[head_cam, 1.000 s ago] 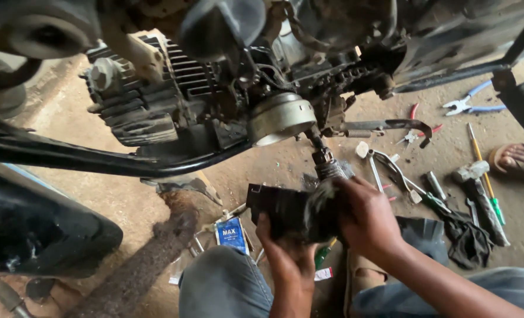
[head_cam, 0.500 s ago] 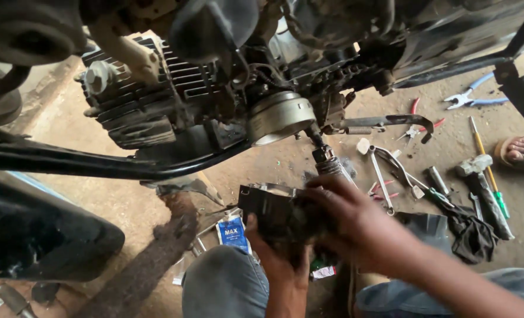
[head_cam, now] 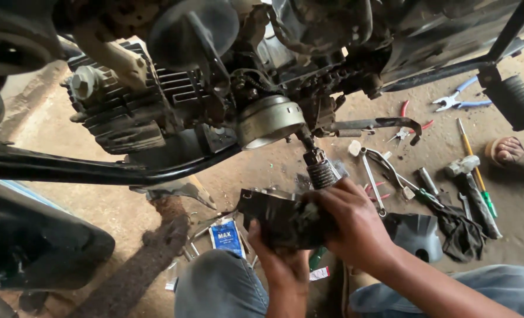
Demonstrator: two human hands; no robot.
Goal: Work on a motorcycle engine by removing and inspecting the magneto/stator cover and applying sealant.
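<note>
Dusty workshop floor point(head_cam: 126, 206), tools everywhere. Both your hands, left point(head_cam: 282, 259) and right point(head_cam: 353, 227), grip that greasy engine cover point(head_cam: 282, 221); it could slip onto the scattered tools point(head_cam: 391, 176).

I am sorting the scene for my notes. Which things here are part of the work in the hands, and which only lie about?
In the work:
- left hand, holding from below
- right hand, gripping on top
- dark engine cover
- motorcycle engine above

Lying about:
- blue-handled pliers
- hammer
- yellow screwdriver
- blue sachet
- dark rag
</note>
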